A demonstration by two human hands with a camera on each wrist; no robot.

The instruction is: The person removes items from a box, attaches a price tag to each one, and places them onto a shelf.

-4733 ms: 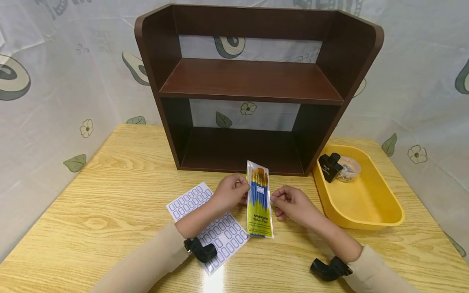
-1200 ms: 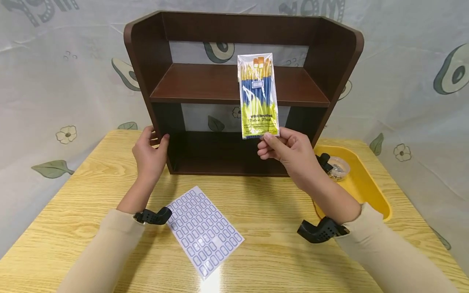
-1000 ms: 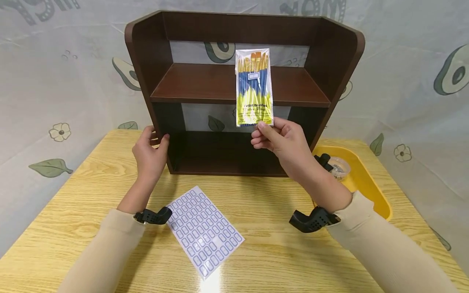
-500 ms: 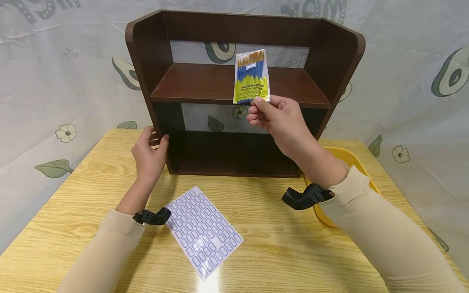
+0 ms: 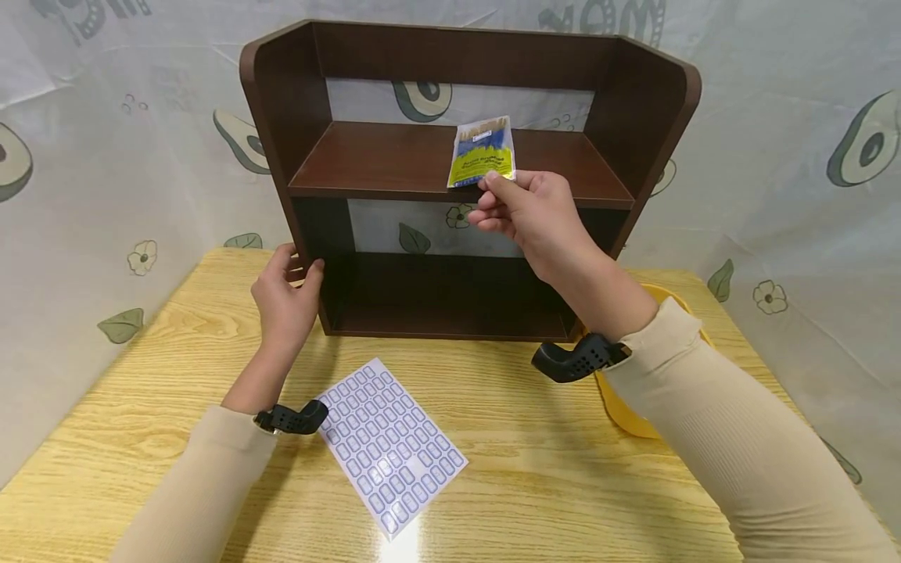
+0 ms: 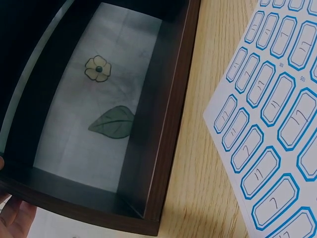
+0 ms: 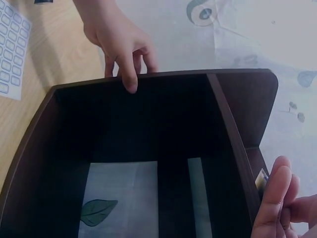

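My right hand [image 5: 538, 215] pinches the lower right corner of a clear pack of artist brushes [image 5: 482, 152] between thumb and fingers. The pack leans back over the upper shelf board of a dark brown bookshelf [image 5: 394, 160], a small white label on its front. Whether it touches the board I cannot tell. In the right wrist view only a sliver of the pack [image 7: 261, 179] shows beside the fingers. My left hand [image 5: 287, 301] grips the bookshelf's left side panel, thumb inside and fingers outside, as the right wrist view also shows.
A sheet of blue-framed label stickers [image 5: 390, 446] lies on the wooden table [image 5: 535, 485] in front of the bookshelf. At the right a yellow tray [image 5: 626, 414] is mostly hidden behind my right forearm. A patterned curtain [image 5: 774, 195] hangs behind.
My right hand lifted the brush pack from the table to the upper shelf, then tilted it back and lowered it slightly. My left hand moved from the pack to the bookshelf's side, then stayed there.
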